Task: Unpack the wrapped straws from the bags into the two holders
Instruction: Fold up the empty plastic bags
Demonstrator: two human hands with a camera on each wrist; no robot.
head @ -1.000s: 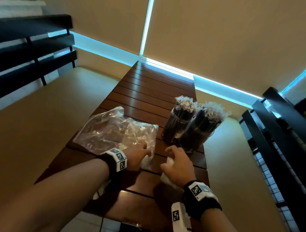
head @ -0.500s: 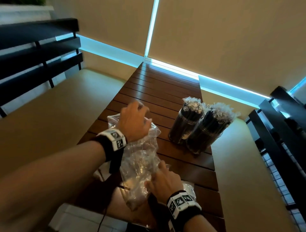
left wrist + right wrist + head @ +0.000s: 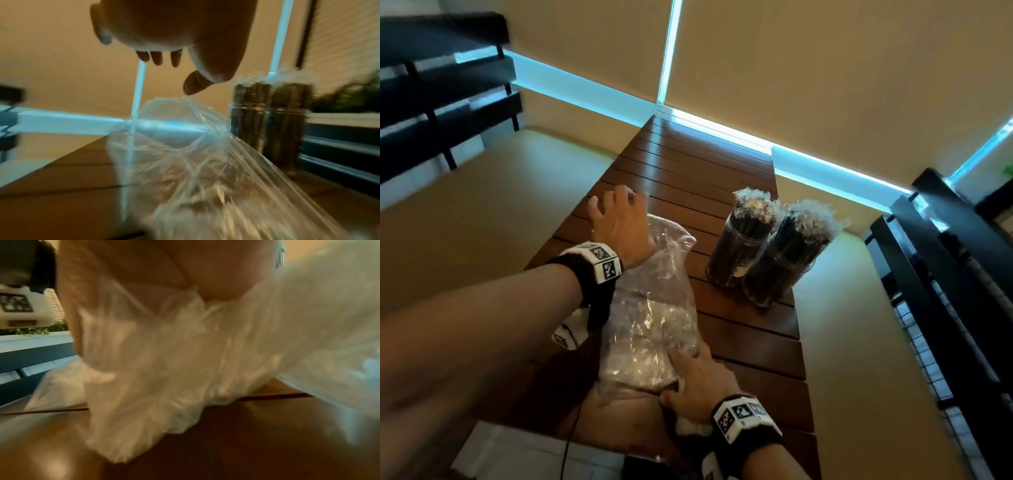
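- Clear plastic bag [image 3: 654,308] lies crumpled on the wooden bench [image 3: 739,335].
- Left hand [image 3: 619,222] hovers above its far end, fingers loose, empty.
- Right hand [image 3: 698,380] grips its near end.
- Two holders [image 3: 767,253] stand right, packed with wrapped straws [image 3: 808,219].

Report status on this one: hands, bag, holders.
Left hand open above the clear bag. Right hand grips bag's near end. Both holders packed with straws. Nothing in the way.

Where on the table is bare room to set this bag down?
Bare slats lie beyond the left hand, up to the window corner, and on the table between the right hand and the two holders. The near end is crowded by the plastic bag.
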